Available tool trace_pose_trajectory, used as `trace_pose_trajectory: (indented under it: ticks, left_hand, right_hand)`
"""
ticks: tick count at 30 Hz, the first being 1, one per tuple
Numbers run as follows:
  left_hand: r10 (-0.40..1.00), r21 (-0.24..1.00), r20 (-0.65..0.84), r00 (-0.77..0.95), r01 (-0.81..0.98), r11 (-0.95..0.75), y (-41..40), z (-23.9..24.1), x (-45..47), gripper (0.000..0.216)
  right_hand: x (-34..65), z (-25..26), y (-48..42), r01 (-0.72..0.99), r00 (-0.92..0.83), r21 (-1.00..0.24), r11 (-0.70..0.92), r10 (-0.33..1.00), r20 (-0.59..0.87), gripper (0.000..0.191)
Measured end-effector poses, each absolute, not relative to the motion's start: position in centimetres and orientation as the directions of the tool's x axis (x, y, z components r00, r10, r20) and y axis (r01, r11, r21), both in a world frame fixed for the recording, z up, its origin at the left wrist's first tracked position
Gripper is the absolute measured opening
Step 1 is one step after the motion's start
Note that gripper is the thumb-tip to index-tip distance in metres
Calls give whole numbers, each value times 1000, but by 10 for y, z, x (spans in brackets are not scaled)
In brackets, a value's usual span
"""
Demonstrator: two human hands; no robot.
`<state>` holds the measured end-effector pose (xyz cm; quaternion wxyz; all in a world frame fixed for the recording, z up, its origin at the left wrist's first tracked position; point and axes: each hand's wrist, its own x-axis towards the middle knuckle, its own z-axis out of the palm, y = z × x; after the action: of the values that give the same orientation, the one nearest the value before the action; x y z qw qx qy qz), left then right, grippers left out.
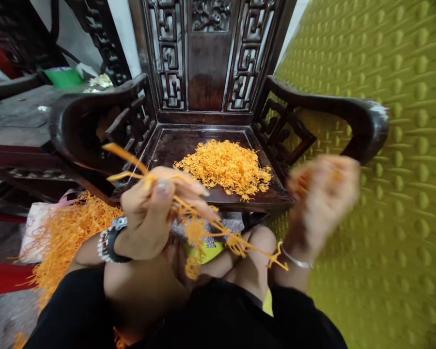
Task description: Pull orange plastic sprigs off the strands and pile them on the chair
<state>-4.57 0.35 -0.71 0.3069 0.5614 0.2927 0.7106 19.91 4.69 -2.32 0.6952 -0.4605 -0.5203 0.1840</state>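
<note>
My left hand (156, 208) is closed in a pinch on orange plastic strands (129, 157). Their stiff ends stick out to the left, and a thin branching string with flower-like pieces (236, 242) hangs from the fingers toward the lower right. My right hand (323, 198) is raised beside the chair's right armrest, apart from the string. It is blurred, with curled fingers; an orange tint shows among them, but what they hold cannot be made out. Beyond both hands, a heap of small orange plastic pieces (227, 167) lies on the dark wooden chair seat (163, 143).
A big tangle of orange strands (76, 228) spills from a white bag (32, 228) at lower left. Carved armrests (323, 104) flank the seat. A textured yellow-green wall (396, 194) stands close on the right. A green container (63, 77) sits on the side table (14, 116).
</note>
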Motion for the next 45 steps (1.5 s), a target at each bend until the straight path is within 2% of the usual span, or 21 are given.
trace_pose_trajectory:
  ticks: [2, 3, 4, 5, 8, 10, 11, 15, 17, 19, 20, 22, 25, 28, 31, 33, 35, 38, 41, 43, 45]
  left_hand:
    - [811, 785, 581, -62, -221, -579, 11, -6, -39, 31]
    - [832, 797, 555, -28, -270, -541, 16, -5, -38, 35]
    - [849, 809, 529, -8, -296, -507, 21, -5, -37, 40]
    - [864, 824, 504, 7, -302, -479, 25, -4, -38, 44]
    - [897, 867, 440, 29, -272, -417, 34, -1, -46, 49]
    - [907, 877, 421, 28, -269, -399, 37, 0, -51, 49]
    - [911, 879, 410, 29, -277, -387, 37, 0, -52, 49]
    - [928, 878, 371, 35, -338, -338, 42, 1, -52, 44]
    - [932, 872, 362, 8, -357, -335, 46, 0, -48, 40]
    - [922, 855, 382, -61, -355, -378, 50, -2, -42, 39]
    - [907, 842, 407, -105, -341, -418, 51, -4, -38, 38]
    - [858, 807, 480, -182, -293, -513, 53, -9, -30, 37]
    - [797, 773, 577, -179, -193, -604, 53, -20, -21, 36]
    - [738, 737, 671, -69, -42, -674, 52, -32, -17, 37]
    - [592, 575, 802, 78, 166, -801, 51, -38, -19, 39]
    - [506, 437, 839, 199, 308, -845, 49, -36, -23, 39]
    - [486, 331, 827, 282, 455, -827, 46, -29, -29, 36]
    - [500, 192, 813, 299, 673, -714, 40, -18, -42, 31]
    - [470, 73, 838, 279, 795, -602, 33, -12, -57, 32]
    - [479, 62, 812, 334, 766, -640, 25, -11, -64, 33]
    - [513, 91, 728, 454, 678, -729, 14, -10, -67, 34]
  right_hand:
    - [183, -28, 100, 450, 184, -725, 521, 741, 646, 19]
    - [177, -33, 126, 576, 61, -647, 500, 763, 644, 19]
    - [174, -38, 150, 683, -63, -558, 471, 800, 597, 21]
    - [172, -43, 170, 772, -101, -500, 393, 851, 515, 23]
    - [178, -55, 201, 876, -174, -398, 271, 949, 262, 40]
    - [187, -57, 199, 861, -230, -411, 299, 951, 207, 50]
    - [192, -57, 194, 843, -244, -428, 325, 941, 233, 54]
    - [196, -51, 148, 700, -276, -496, 515, 834, 478, 69]
    - [180, -51, 115, 506, -383, -578, 640, 767, 514, 83]
    - [152, -55, 83, 213, -490, -743, 634, 727, 480, 101]
    - [134, -57, 69, 59, -470, -818, 572, 739, 482, 101]
    - [99, -60, 49, -180, -296, -851, 494, 798, 525, 87]
    - [60, -56, 40, -338, 20, -835, 435, 890, 455, 61]
    - [45, -48, 45, -428, 174, -816, 388, 922, 347, 43]
    - [46, -44, 52, -392, 337, -819, 418, 894, 295, 31]
    - [49, -47, 59, -234, 488, -834, 499, 803, 343, 40]
    - [54, -52, 64, -13, 539, -834, 552, 706, 459, 47]
    - [70, -59, 66, 232, 402, -771, 592, 664, 631, 52]
    - [96, -61, 52, 292, -4, -628, 722, 657, 754, 52]
    - [118, -59, 36, 268, -303, -522, 810, 585, 752, 50]
    - [140, -55, 19, 242, -443, -483, 842, 539, 717, 47]
